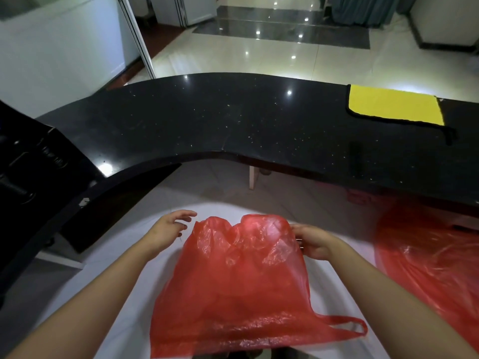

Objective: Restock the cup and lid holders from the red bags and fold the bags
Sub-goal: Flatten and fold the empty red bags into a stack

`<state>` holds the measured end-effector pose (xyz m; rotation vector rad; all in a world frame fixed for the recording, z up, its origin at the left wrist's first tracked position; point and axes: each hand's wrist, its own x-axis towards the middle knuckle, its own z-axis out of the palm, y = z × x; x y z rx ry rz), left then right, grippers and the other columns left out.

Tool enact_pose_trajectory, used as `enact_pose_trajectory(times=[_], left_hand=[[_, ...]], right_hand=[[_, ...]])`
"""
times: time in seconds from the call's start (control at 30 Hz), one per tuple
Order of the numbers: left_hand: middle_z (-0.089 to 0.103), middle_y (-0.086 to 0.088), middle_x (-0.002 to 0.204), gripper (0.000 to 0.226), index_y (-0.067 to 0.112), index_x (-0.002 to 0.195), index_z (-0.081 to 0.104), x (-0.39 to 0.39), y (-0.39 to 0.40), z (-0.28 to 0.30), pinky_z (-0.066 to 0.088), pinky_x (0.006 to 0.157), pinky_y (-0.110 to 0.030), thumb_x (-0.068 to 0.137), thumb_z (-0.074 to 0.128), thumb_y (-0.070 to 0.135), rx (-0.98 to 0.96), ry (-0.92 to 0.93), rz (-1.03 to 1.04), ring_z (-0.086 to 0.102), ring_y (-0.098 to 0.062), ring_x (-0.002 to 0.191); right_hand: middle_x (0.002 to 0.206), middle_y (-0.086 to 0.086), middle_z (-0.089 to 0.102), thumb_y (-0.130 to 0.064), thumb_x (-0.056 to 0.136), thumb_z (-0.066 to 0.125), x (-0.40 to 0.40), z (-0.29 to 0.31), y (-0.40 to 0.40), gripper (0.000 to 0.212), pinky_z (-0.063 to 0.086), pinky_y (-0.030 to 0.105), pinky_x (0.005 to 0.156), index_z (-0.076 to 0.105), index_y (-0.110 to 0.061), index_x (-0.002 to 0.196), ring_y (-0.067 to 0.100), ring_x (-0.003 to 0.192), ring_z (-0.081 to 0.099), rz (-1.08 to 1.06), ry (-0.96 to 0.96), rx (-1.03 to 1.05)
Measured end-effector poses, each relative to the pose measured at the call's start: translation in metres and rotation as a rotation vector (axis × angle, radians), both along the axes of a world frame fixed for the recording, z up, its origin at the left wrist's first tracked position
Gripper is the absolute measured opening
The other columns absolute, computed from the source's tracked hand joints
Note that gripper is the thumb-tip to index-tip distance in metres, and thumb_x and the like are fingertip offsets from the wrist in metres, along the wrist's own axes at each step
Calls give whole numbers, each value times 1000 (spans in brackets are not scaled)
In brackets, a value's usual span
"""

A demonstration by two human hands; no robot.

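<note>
Bag [233,281] lies near us; our right hand [312,242] grasps its far right edge, left hand [169,228] released beside it.

Bag [233,294] between both hands, cloth [394,107] on counter [233,120] behind

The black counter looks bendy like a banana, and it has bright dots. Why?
Head view: the wide-angle lens curves the black counter; the dots are ceiling lights glaring off its polish and the floor. The second red bag at the right edge looks smeared; the dark unit at left is blurry.
</note>
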<state>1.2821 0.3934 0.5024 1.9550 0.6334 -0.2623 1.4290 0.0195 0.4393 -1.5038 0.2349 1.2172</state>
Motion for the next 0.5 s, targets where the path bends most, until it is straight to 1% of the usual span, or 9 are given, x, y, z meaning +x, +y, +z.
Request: enact_pose_trajectory(times=[0.07, 0.13, 0.2, 0.27, 0.3, 0.37, 0.4, 0.43, 0.5], left_hand=[[60, 8, 124, 47, 38, 113, 68, 5, -9, 12, 48, 88, -26, 101, 42, 1, 168, -69, -48, 58, -14, 116], [58, 14, 122, 42, 37, 113, 67, 13, -24, 28, 46, 90, -20, 103, 42, 5, 311, -167, -164, 56, -5, 113], [59, 20, 118, 36, 35, 114, 69, 24, -48, 45, 43, 93, -16, 102, 46, 10, 361, -276, -308, 56, 4, 110], [61, 18, 118, 27, 31, 119, 69, 38, -79, 56, 44, 95, -19, 102, 51, 21, 396, -331, -450, 56, 4, 108], [62, 14, 120, 26, 28, 122, 68, 47, -95, 59, 45, 99, -25, 102, 53, 28, 431, -327, -513, 57, -1, 111], [63, 2, 128, 38, 23, 129, 64, 68, -129, 60, 46, 104, -39, 101, 51, 45, 525, -214, -589, 56, -18, 120], [62, -3, 130, 46, 21, 129, 63, 78, -145, 59, 47, 102, -43, 99, 49, 53, 565, -121, -593, 56, -25, 122], [63, -7, 128, 51, 18, 121, 63, 87, -159, 57, 49, 98, -46, 97, 46, 60, 596, -29, -581, 57, -29, 120], [67, -10, 118, 55, 18, 99, 62, 101, -178, 49, 51, 86, -42, 95, 41, 68, 616, 111, -517, 61, -32, 109]], right_hand=[[86, -2, 65, -13, 90, 70, 0, 2, 0, 22, 43, 27, 70, 76, -13, 111, 9, 67, 54, -19, -44, 1], [87, -2, 66, -20, 89, 74, 2, 10, -3, 10, 38, 28, 69, 76, -18, 99, 10, 73, 55, -12, -138, -18], [89, -1, 68, -26, 89, 76, 4, 20, -7, 6, 37, 27, 66, 75, -20, 90, 13, 80, 56, 41, -250, -37], [89, -3, 71, -27, 88, 76, 6, 29, -10, 8, 38, 25, 64, 77, -19, 89, 14, 82, 56, 77, -321, -45], [90, -4, 73, -27, 89, 75, 6, 34, -11, 8, 39, 25, 64, 78, -19, 90, 13, 81, 56, 82, -350, -47], [94, -6, 76, -24, 92, 72, 4, 41, -11, 8, 40, 24, 63, 79, -22, 94, 12, 81, 55, 95, -416, -62], [97, -6, 76, -21, 94, 68, 2, 44, -10, 12, 40, 24, 63, 79, -25, 97, 11, 81, 55, 106, -444, -62], [99, -6, 76, -15, 95, 65, 0, 47, -9, 18, 40, 24, 63, 79, -26, 99, 11, 81, 54, 115, -458, -50], [104, -6, 76, -4, 95, 59, -6, 51, -6, 32, 39, 25, 63, 80, -27, 101, 12, 81, 53, 124, -452, -7]])
